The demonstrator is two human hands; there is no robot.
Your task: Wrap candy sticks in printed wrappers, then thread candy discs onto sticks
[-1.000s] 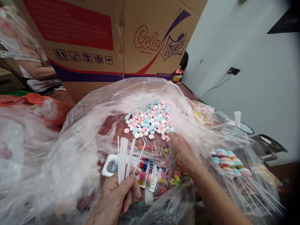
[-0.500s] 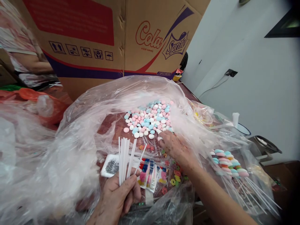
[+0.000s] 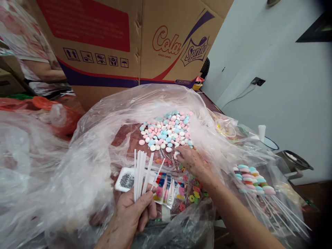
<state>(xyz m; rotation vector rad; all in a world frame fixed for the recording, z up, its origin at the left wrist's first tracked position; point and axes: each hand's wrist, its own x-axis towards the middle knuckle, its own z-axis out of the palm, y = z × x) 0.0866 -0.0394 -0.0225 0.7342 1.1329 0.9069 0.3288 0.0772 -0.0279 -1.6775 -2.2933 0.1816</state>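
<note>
A bundle of white sticks (image 3: 140,171) stands upright in my left hand (image 3: 132,211), whose fingers are wrapped round the lower ends. My right hand (image 3: 194,162) is at the near edge of a pile of pink, white and light-blue candies (image 3: 166,131). Its fingertips are closed on one white candy (image 3: 176,155). Small coloured ring-shaped gummies (image 3: 196,193) lie below the right wrist. Just beyond my left hand are a white tray of small dark bits (image 3: 125,180) and a clear packet with coloured print (image 3: 166,193).
Crumpled clear plastic sheeting (image 3: 85,155) surrounds the candies. A large cardboard box (image 3: 103,31) stands behind them. To the right lie skewered candies on white sticks (image 3: 254,180), near a grey container (image 3: 293,160). A person's arm (image 3: 49,71) shows at the far left.
My right fingertips have drawn the white candy slightly towards me, away from the pile. The left hand keeps its hold on the sticks. The view has shifted a little.
</note>
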